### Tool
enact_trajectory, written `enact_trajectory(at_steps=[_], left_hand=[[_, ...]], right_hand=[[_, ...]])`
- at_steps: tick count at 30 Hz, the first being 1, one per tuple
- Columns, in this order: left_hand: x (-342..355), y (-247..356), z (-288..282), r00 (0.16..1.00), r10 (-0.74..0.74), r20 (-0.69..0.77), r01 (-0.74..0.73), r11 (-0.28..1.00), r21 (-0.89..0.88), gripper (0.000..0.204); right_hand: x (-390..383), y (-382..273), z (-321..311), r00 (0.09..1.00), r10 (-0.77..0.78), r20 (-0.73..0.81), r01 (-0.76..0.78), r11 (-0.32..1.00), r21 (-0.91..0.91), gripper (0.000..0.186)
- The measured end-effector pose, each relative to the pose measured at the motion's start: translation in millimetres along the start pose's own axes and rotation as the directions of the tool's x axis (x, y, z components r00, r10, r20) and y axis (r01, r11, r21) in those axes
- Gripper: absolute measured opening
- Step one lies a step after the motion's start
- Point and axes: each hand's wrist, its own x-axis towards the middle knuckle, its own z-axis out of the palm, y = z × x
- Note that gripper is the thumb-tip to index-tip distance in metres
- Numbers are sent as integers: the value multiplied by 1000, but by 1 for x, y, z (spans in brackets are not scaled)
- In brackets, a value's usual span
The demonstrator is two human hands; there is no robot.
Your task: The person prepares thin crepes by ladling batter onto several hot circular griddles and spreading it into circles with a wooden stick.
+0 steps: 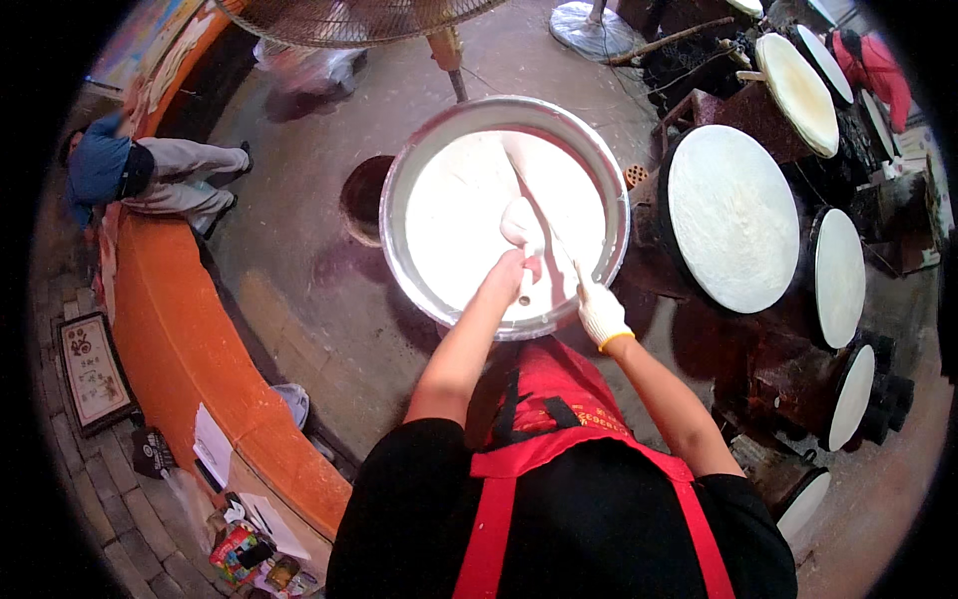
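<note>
In front of me stands a big round metal basin with smooth white batter in it. My bare left hand is closed on the handle of a ladle, whose bowl is coated white, over the near part of the batter. A white knit glove with a yellow cuff covers my right hand. At the basin's near right rim its fingers are wrapped round a long thin stick-like tool, which slants across the batter toward the far side. The tool's far end is hard to make out against the batter.
To the right stand several round griddles, the nearest covered in white. A fan stands beyond the basin. On the left, a person is by a curved orange counter. A dark round vessel adjoins the basin.
</note>
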Motion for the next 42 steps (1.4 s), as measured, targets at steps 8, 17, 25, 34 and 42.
enact_trajectory(at_steps=[8, 17, 25, 34, 42], left_hand=[[-135, -7, 93, 948, -26, 318, 184, 858, -479, 18], [-347, 34, 120, 826, 182, 533, -63, 970, -233, 27], [-466, 121, 142, 810, 348, 472, -508, 819, 266, 24], [-349, 224, 134, 952, -153, 266, -14, 844, 536, 28], [-355, 146, 124, 919, -302, 256, -21, 609, 793, 30]], right_hand=[[-135, -8, -17, 984, -31, -178, 53, 992, 118, 62], [-232, -55, -53, 898, -227, -376, 307, 937, 169, 67], [-246, -93, -111, 698, -367, -615, 447, 894, -26, 72], [-183, -159, -59, 650, -78, -756, 70, 997, -43, 66], [-298, -151, 37, 411, 107, -905, -7, 993, 115, 60]])
